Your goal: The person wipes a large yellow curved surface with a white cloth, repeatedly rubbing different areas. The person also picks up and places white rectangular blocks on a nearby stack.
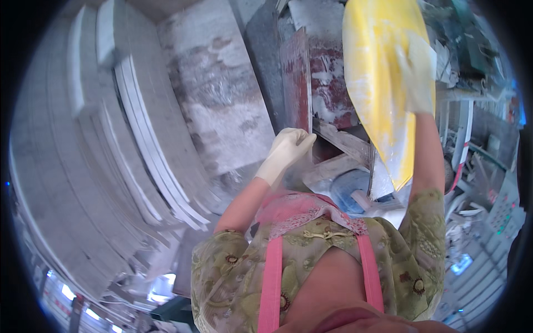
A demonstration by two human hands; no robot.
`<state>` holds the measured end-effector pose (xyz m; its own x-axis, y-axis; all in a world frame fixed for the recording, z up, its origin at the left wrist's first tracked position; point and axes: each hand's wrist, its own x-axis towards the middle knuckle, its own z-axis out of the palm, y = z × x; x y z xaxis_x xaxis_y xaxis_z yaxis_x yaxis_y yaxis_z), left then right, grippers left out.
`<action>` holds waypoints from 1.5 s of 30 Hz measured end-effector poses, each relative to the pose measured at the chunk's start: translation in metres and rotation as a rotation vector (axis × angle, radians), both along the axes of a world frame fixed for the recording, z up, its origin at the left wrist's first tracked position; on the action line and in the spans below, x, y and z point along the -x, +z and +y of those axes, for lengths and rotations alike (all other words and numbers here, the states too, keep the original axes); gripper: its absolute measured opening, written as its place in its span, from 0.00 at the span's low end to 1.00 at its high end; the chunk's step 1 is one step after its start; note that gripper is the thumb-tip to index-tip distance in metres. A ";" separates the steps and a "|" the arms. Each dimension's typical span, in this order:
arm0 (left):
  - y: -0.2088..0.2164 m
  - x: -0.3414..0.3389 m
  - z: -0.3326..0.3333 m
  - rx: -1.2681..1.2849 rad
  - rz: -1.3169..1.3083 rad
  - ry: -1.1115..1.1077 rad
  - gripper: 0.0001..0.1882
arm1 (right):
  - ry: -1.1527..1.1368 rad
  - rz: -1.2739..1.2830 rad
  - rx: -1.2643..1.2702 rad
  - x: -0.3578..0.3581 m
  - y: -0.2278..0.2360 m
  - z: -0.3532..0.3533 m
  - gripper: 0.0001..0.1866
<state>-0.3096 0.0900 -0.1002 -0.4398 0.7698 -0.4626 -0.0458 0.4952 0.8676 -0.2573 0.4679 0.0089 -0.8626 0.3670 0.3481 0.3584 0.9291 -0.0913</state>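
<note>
Patterned shirt: olive green (233, 288), nearest the camera, with pink straps (271, 283) over both shoulders and a pink cloth at the chest.
Grey boards: stacked at far left (55, 166), long, bent by the lens, several edges paler.
Stained slab: right of the stack (233, 127), whitish, with brown and grey patches.
Left hand: cream glove (291, 147), just beside the slab's lower right corner; grip narrow, fingers curled in and thumb drawn to them; whether anything is pinched, cannot tell.
Dark red board: beyond the left hand (297, 80), tilted, whitened in places.
Blue round object: low centre (347, 188), partly covered.
Yellow sheet: upper right of centre (377, 66), white-smeared, tapering to a point toward the wearer.
Right hand: pale glove (417, 75), over the sheet's right edge; motion-blurred, grip cannot be told.
Perforated panel: far right (505, 205), grey-green; red and green marks too small to read.
</note>
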 end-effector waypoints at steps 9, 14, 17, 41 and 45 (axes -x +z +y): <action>-0.090 -0.121 -0.028 -0.101 -0.299 0.189 0.17 | -0.637 -0.041 0.899 -0.137 0.005 -0.015 0.45; -0.099 -0.130 -0.049 -0.087 -0.220 0.246 0.17 | -0.643 -0.209 0.980 -0.133 0.004 -0.002 0.52; -0.090 -0.122 -0.059 -0.051 -0.388 0.344 0.15 | -0.585 -0.267 0.931 -0.166 0.002 0.049 0.56; 0.133 -0.143 0.126 -0.394 -0.149 0.290 0.24 | -0.248 0.079 0.702 -0.199 0.037 -0.011 0.51; 0.164 -0.151 0.171 -0.365 -0.129 0.185 0.26 | -0.368 0.245 0.462 -0.188 0.045 -0.075 0.55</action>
